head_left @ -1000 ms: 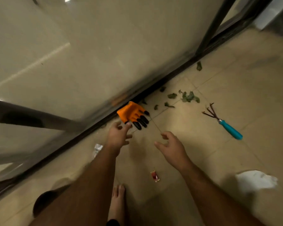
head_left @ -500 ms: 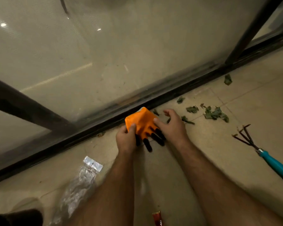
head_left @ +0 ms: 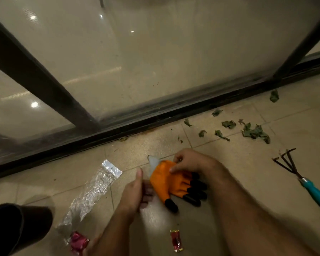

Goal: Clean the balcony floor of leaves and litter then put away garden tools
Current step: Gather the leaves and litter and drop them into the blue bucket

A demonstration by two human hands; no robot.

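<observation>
Head view — hands [head_left: 189,161] grip glove [head_left: 171,183].

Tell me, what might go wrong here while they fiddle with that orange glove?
The hand rake lies close beside the right hand, prongs up; a careless reach might catch them. The clear plastic bag by the left hand could be slippery underfoot. With both hands busy on the orange glove, the leaves and the red wrapper remain on the floor.
</observation>
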